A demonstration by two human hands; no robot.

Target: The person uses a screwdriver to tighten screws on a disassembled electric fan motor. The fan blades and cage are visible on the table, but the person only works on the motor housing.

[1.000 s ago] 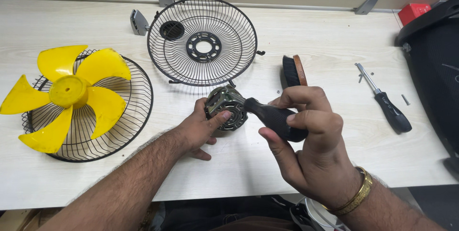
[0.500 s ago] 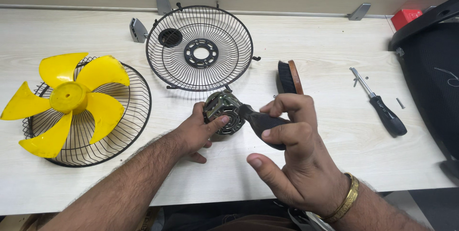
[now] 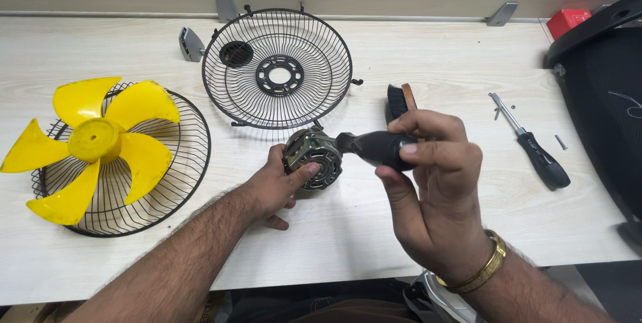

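A small fan motor point(image 3: 315, 158) with copper windings rests on the pale wooden table point(image 3: 428, 55), just in front of a round black wire grille point(image 3: 277, 69). My left hand point(image 3: 277, 186) grips the motor from the left and below. My right hand point(image 3: 431, 182) is wrapped around the black handle of a screwdriver point(image 3: 374, 147), whose tip end meets the motor's right side. A gold bracelet sits on my right wrist.
At the left a yellow fan blade point(image 3: 93, 142) lies on a second black grille point(image 3: 180, 162). A brush point(image 3: 400, 99) lies behind my right hand. Another screwdriver point(image 3: 535, 149) and loose screws lie right. A black chair point(image 3: 602, 95) stands at the far right.
The view has shifted slightly. My right hand has lowered and turned on the screwdriver handle, which stays against the motor. My left hand keeps its hold.
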